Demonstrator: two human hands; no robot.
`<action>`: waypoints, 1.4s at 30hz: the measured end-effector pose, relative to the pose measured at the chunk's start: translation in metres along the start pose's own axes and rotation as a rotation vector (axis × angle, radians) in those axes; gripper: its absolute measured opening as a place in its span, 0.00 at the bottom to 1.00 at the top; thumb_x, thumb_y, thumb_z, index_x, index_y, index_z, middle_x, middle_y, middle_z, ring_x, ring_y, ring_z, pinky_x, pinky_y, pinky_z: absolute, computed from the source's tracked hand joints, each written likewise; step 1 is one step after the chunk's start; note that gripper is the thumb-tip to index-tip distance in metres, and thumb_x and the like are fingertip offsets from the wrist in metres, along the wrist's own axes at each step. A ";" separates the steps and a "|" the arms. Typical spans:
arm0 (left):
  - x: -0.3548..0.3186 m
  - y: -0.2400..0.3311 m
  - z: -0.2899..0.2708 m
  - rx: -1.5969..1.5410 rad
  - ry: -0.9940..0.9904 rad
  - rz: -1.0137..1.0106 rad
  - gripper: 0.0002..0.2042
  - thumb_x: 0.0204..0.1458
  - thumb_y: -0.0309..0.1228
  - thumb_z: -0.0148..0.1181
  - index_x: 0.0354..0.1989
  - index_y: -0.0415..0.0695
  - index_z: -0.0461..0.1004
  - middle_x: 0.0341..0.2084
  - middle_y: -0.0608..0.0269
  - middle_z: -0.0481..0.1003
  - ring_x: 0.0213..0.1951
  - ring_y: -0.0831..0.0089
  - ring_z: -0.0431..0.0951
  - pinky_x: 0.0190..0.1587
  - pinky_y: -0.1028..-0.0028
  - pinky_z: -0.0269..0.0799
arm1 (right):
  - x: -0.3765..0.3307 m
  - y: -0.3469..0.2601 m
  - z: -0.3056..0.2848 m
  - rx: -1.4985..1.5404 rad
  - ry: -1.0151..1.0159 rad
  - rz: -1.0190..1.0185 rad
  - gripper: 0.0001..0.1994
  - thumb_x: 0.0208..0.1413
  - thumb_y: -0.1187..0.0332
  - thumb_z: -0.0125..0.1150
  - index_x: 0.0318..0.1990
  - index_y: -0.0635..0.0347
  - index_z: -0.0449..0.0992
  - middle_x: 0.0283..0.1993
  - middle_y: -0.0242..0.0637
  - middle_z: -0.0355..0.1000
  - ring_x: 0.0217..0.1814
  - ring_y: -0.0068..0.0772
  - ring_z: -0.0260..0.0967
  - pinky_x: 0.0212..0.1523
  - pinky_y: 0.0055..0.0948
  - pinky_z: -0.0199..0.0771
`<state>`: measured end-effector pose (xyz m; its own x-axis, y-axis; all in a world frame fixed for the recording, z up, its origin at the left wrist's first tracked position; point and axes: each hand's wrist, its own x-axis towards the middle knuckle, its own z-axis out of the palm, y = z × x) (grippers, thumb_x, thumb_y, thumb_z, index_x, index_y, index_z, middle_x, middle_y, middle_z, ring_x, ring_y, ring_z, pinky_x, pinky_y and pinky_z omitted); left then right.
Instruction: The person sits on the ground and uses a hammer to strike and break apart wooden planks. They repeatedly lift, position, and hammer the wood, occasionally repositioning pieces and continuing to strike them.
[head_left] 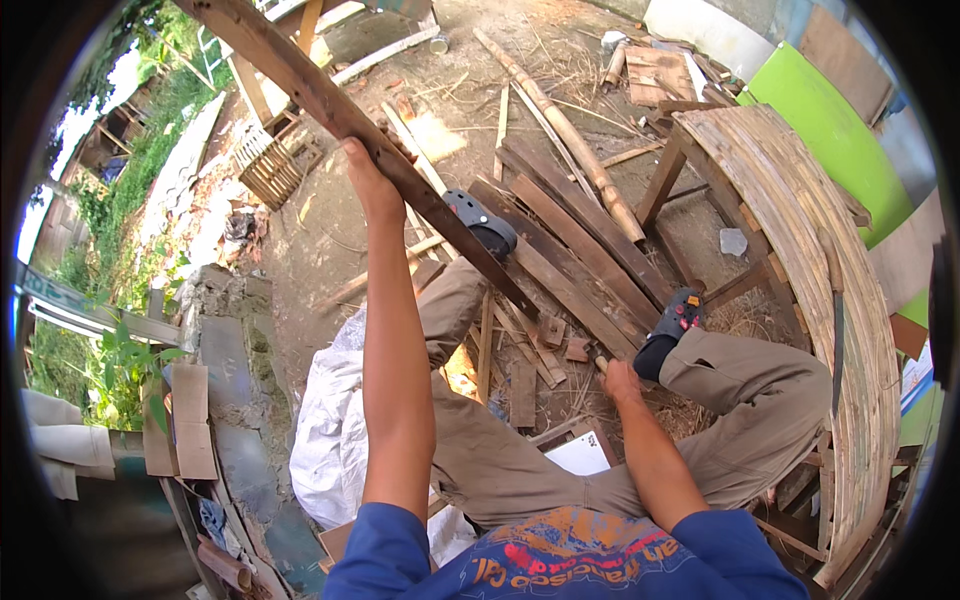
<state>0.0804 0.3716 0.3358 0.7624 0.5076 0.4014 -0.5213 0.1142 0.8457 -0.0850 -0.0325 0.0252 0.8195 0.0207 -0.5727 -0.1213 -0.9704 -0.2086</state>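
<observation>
Notably, your left hand [368,172] was clenched around the long wooden plank [330,105], raised slantwise above your knees, while your right hand [620,380] gripped a tool handle low by your sandal [678,315]; a firmer mid-plank grip would have steadied it.

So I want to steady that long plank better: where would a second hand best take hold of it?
Likely on the bare stretch of the long plank below the left hand, coming from its left edge, as that hand does. The plank slants down to rest on the pile of boards, with its lower end by the feet, so a mid-length grip across its narrow width looks steadier. The right hand is low by the scraps.
</observation>
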 end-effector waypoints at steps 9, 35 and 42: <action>-0.024 0.039 -0.004 -0.201 0.013 0.081 0.38 0.57 0.70 0.41 0.49 0.40 0.65 0.32 0.56 0.70 0.32 0.65 0.74 0.35 0.64 0.73 | -0.011 -0.144 -0.024 0.697 0.425 -0.352 0.33 0.63 0.39 0.51 0.40 0.71 0.76 0.34 0.54 0.77 0.41 0.56 0.77 0.43 0.48 0.73; -0.069 0.034 0.106 -0.587 0.047 0.060 0.54 0.46 0.81 0.17 0.45 0.39 0.71 0.32 0.45 0.78 0.37 0.53 0.79 0.43 0.56 0.75 | -0.084 -0.189 -0.296 2.828 0.261 -0.477 0.35 0.55 0.44 0.49 0.60 0.66 0.66 0.56 0.49 0.71 0.61 0.46 0.69 0.65 0.49 0.66; -0.081 0.066 0.093 -0.530 -0.007 0.037 0.52 0.49 0.79 0.16 0.44 0.39 0.71 0.32 0.45 0.78 0.36 0.55 0.78 0.42 0.59 0.74 | -0.077 -0.197 -0.285 2.873 0.111 -0.487 0.34 0.53 0.46 0.51 0.60 0.66 0.65 0.57 0.51 0.70 0.61 0.48 0.69 0.67 0.47 0.65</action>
<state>0.0204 0.2587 0.3919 0.7413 0.5140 0.4317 -0.6690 0.5130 0.5379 0.0350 0.0887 0.3365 0.9543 -0.0961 -0.2828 0.0925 0.9954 -0.0261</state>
